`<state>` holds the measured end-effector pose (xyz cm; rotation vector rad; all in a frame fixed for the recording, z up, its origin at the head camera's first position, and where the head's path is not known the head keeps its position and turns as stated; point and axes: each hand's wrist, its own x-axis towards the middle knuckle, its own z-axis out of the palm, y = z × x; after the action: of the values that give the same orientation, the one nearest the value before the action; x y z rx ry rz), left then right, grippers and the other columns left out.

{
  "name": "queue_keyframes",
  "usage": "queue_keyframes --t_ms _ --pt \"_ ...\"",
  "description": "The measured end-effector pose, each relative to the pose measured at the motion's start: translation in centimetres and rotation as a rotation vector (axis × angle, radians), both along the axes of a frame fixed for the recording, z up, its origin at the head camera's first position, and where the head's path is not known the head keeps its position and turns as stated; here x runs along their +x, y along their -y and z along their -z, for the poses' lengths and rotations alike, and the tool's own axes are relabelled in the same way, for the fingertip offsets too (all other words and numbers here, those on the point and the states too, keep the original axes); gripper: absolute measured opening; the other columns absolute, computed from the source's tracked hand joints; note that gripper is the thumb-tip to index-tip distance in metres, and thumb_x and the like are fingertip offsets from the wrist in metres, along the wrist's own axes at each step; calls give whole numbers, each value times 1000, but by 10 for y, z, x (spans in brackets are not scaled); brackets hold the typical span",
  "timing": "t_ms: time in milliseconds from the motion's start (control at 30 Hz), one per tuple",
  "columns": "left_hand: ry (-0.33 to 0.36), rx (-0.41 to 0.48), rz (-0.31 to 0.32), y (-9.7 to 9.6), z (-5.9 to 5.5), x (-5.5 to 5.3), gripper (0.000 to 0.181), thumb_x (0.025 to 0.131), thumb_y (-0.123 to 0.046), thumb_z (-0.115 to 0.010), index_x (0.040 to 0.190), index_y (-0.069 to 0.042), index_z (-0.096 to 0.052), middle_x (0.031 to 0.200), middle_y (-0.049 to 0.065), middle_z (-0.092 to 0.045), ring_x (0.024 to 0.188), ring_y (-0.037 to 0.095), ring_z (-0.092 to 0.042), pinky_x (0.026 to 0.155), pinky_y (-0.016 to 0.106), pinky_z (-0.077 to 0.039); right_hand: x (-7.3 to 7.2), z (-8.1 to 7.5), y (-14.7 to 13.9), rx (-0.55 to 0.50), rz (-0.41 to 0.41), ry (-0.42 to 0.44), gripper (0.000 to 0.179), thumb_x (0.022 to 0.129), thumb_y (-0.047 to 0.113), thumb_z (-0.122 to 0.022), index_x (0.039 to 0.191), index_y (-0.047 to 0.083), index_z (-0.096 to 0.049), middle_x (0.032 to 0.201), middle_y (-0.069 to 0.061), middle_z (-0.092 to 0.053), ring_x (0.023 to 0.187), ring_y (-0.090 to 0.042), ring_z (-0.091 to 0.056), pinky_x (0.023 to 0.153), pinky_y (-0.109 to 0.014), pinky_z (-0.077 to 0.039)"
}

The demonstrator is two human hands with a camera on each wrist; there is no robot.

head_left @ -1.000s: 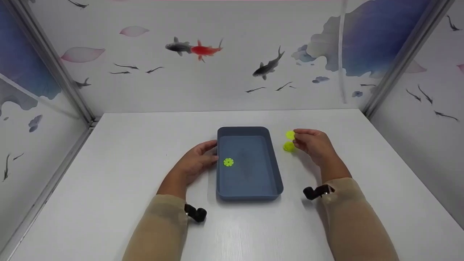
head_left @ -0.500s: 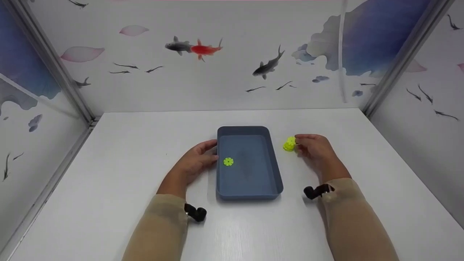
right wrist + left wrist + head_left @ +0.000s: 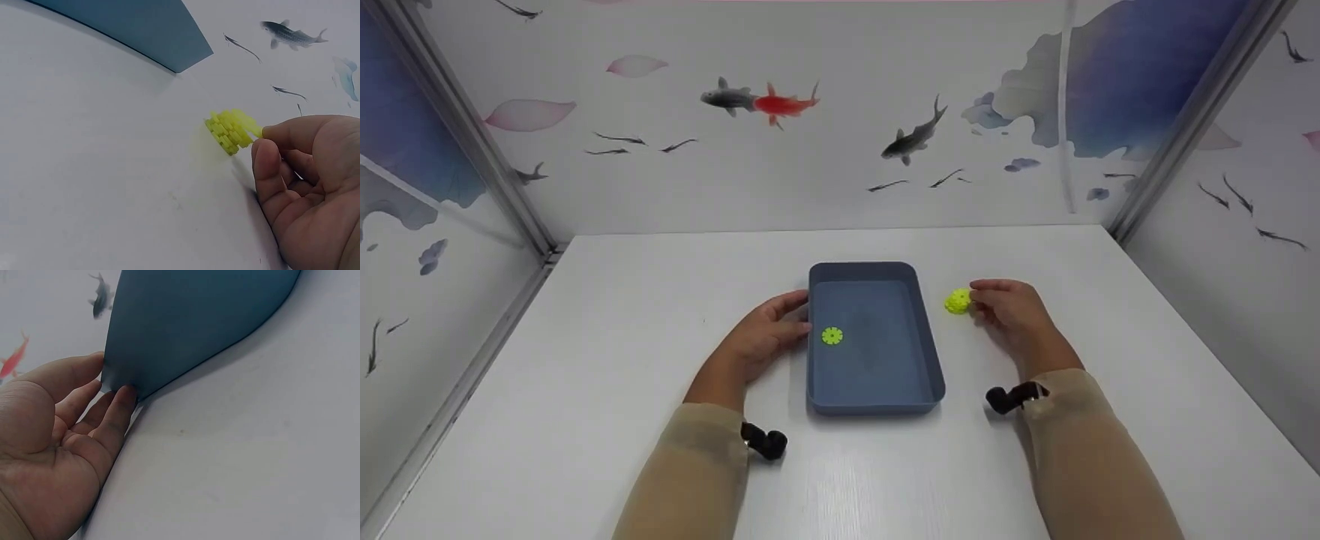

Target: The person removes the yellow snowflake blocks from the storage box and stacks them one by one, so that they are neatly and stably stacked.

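A blue-grey rectangular tray [image 3: 877, 341] stands on the table, with one yellow-green notched plastic disc [image 3: 832, 336] lying flat inside near its left wall. My left hand [image 3: 765, 330] touches the outside of that wall with its fingertips; in the left wrist view the fingers [image 3: 121, 410] rest against the tray's lower edge. Right of the tray, my right hand [image 3: 1011, 307] pinches a yellow snowflake disc [image 3: 250, 122] between thumb and finger. It sits tilted over a short stack of similar discs [image 3: 224, 134] on the table. From this angle I cannot tell the number stacked.
The white table [image 3: 877, 480] runs back to a wall panel [image 3: 645, 187] printed with fish and petals. Side panels with metal posts [image 3: 1200, 120] enclose it on left and right. A small black camera [image 3: 765, 441] is strapped to each wrist.
The right hand has lowered its disc from behind the stack down onto it, moving slightly toward me. The left hand, the tray and the disc inside stay where they were.
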<state>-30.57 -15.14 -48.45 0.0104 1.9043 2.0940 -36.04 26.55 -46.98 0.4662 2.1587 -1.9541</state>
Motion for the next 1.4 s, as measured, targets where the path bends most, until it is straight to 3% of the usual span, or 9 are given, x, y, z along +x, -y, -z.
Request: queue_keyframes --t_ms 500,733,967,1400 --pt "-5 -11 -16 -1 2 -1 68 92 0 -77 154 -18 -57 168 3 -48 152 23 -52 122 40 -46 -1 -4 2 -5 14 -2 39 107 22 -65 144 10 -64 133 -9 -63 100 -18 -63 84 -21 -60" --pt "-11 -2 6 -1 1 -1 69 94 0 -75 157 -16 -53 169 1 -45 156 21 -46 125 39 -44 1 -20 8 39 -38 -91 43 107 24 -65 147 7 -63 128 -5 -64 99 -14 -65 85 -18 -60" --pt "-16 7 6 -1 1 1 69 94 1 -75 158 -14 -53 168 3 -46 153 22 -49 122 40 -46 11 -40 36 -33 -108 -193 28 104 25 -71 129 11 -72 117 -5 -70 95 -16 -67 85 -20 -61" --pt "-23 11 4 0 1 1 70 94 2 -74 158 -14 -52 169 3 -46 152 23 -51 122 40 -47 24 -59 89 -41 -250 -283 24 101 20 -75 122 9 -76 108 -5 -73 87 -15 -69 80 -25 -63"
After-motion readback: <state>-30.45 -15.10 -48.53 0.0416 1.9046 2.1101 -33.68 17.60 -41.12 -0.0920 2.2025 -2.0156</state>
